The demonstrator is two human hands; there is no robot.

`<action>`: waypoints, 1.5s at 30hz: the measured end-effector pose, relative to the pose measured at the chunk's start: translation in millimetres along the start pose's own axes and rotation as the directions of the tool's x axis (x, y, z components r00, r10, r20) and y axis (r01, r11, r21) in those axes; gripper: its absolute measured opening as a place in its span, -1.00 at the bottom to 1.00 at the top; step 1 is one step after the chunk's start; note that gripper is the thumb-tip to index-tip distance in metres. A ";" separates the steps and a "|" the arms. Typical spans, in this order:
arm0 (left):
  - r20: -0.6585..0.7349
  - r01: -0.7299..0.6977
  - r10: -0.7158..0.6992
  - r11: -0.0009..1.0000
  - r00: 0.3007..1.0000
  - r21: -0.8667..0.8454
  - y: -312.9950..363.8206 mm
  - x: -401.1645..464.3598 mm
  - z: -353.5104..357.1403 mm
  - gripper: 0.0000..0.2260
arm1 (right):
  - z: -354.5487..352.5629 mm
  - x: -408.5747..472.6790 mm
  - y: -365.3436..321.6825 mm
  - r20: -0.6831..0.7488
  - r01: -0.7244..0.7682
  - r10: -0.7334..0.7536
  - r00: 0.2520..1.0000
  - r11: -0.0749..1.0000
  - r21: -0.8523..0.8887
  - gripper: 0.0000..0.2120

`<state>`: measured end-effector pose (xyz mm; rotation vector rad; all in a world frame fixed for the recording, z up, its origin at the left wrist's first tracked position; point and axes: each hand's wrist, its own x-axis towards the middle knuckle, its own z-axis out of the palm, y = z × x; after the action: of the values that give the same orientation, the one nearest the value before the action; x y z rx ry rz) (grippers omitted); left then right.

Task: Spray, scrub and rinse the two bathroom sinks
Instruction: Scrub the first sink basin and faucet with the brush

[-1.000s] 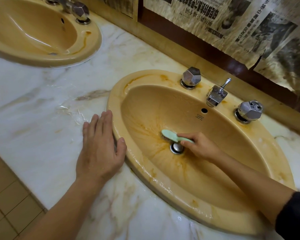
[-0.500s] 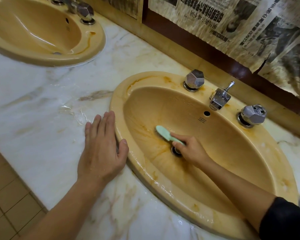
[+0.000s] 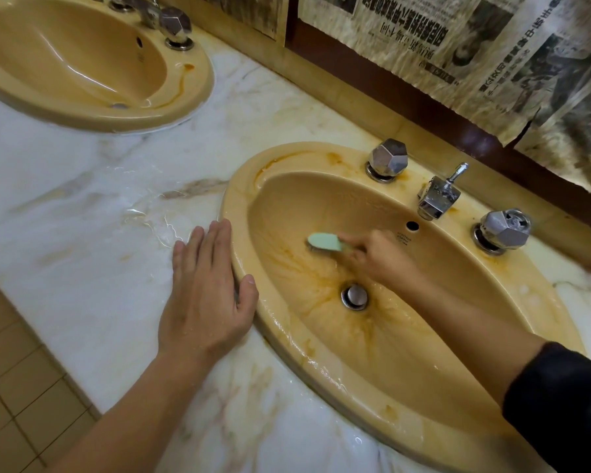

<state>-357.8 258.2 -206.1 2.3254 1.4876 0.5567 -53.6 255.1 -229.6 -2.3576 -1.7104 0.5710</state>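
A tan oval sink (image 3: 512, 302) streaked with orange-brown stains fills the right of the view. My right hand (image 3: 379, 257) grips a pale green scrub brush (image 3: 325, 242), whose head presses on the basin's left inner slope above the metal drain (image 3: 355, 297). My left hand (image 3: 205, 298) lies flat with straight fingers on the wet marble counter (image 3: 82, 240), thumb on the sink's left rim. A second tan sink (image 3: 191, 80) sits at the top left, with an orange streak on its rim.
Chrome spout (image 3: 437, 198) and two faceted chrome knobs (image 3: 388, 158) (image 3: 505, 228) stand on the near sink's back rim. Old newspaper (image 3: 458, 46) covers the wall behind. Tan floor tiles (image 3: 11, 397) show below the counter's front edge.
My right hand has carried the brush up and away from the drain, which is now uncovered. The left hand has stayed in place on the counter.
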 end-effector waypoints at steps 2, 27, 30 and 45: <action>-0.001 0.001 -0.001 1.000 1.000 -0.001 -0.1 0.1 -0.2 -0.30 | 2.7 8.6 -9.7 -0.139 0.117 -0.127 0.982 0.990 -0.080 -0.62; -0.010 -0.013 0.014 1.000 1.000 0.020 -1.2 1.8 1.8 -0.32 | -19.7 28.9 -33.6 -0.436 0.302 -0.484 0.758 0.854 -0.423 -0.61; -0.007 -0.013 0.013 1.000 1.000 0.013 -1.1 1.8 1.7 -0.32 | -3.3 16.2 -5.5 -0.288 0.287 -0.478 0.830 0.808 -0.515 -0.61; -0.004 -0.015 0.015 1.000 1.000 0.023 -1.0 2.9 2.4 -0.31 | 9.5 34.5 -31.6 -0.556 0.247 -0.212 0.804 0.969 -0.013 -0.57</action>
<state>-356.3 261.1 -208.2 2.3562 1.4873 0.5516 -75.9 297.1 -234.0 -1.9546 -1.6230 -0.1067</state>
